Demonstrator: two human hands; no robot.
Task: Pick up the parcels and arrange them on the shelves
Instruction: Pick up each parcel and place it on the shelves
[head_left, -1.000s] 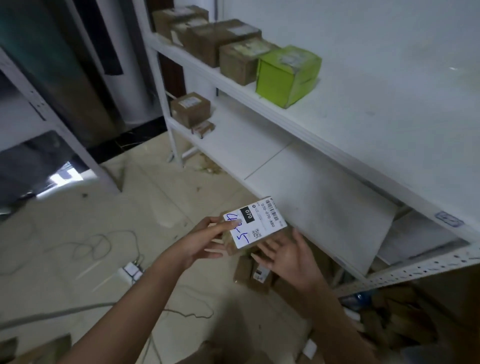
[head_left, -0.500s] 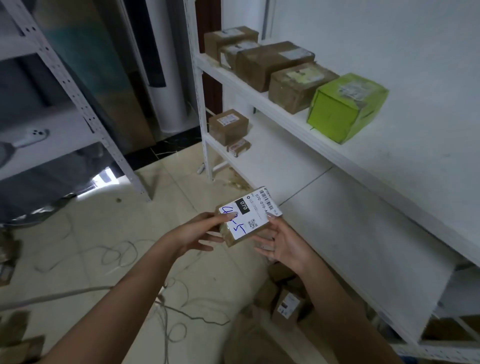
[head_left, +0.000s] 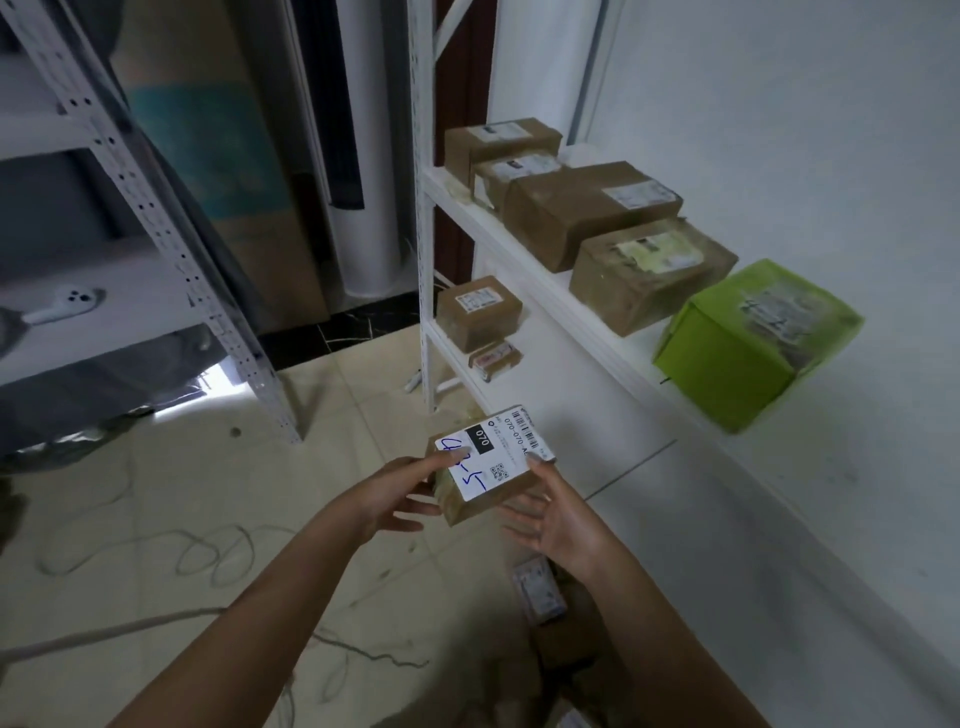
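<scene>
Both my hands hold a small brown parcel (head_left: 491, 462) with a white label marked in blue ink, in front of the white shelf unit. My left hand (head_left: 400, 493) grips its left side, thumb on the label. On the right side my right hand (head_left: 553, 512) cups the parcel, a fingertip on the label's edge. The upper shelf (head_left: 587, 306) carries several brown parcels (head_left: 587, 208) in a row and a green box (head_left: 753, 343). On the lower shelf (head_left: 571, 395) stand a brown parcel (head_left: 478, 312) and a small flat one (head_left: 494, 359).
More parcels (head_left: 537, 590) lie on the tiled floor below my right arm. Loose cables (head_left: 208, 551) trail over the floor at left. A grey metal rack (head_left: 156, 218) stands at the left, with a white controller (head_left: 62, 304) on its shelf.
The view has risen and turned left, bringing the shelved parcels closer. My right hand came up from below and took the parcel's right side; the parcel sits higher, nearer the shelf.
</scene>
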